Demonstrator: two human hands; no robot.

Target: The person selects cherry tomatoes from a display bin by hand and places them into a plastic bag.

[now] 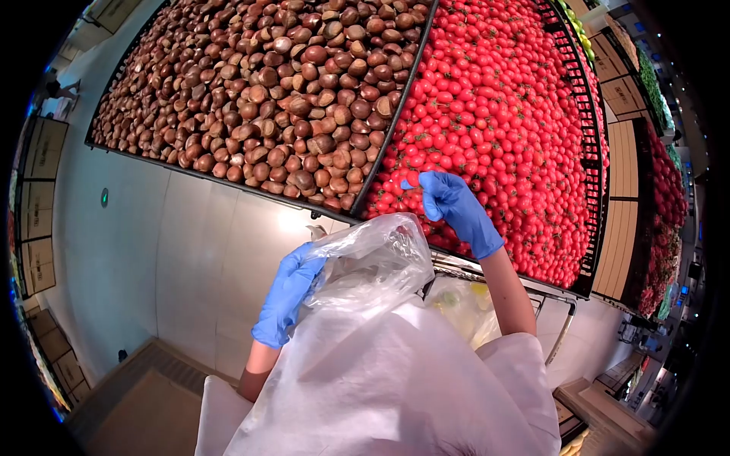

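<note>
My left hand, in a blue glove, is closed on the rim of a clear plastic bag. The bag hangs crumpled in front of my body, just below the corner where the two heaps meet. Over the near edge of the cherry tomatoes is my right hand, also gloved in blue. Its thumb and fingers pinch together at a red cherry tomato. Many of the tomatoes around it have green stems. Part of the bag's inside is hidden by its folds.
Chestnuts fill the black-edged bin on the left, with a black divider beside the tomatoes. A black slatted rack borders the right side. Another bag with pale produce sits below my right arm. Cardboard boxes stand far left.
</note>
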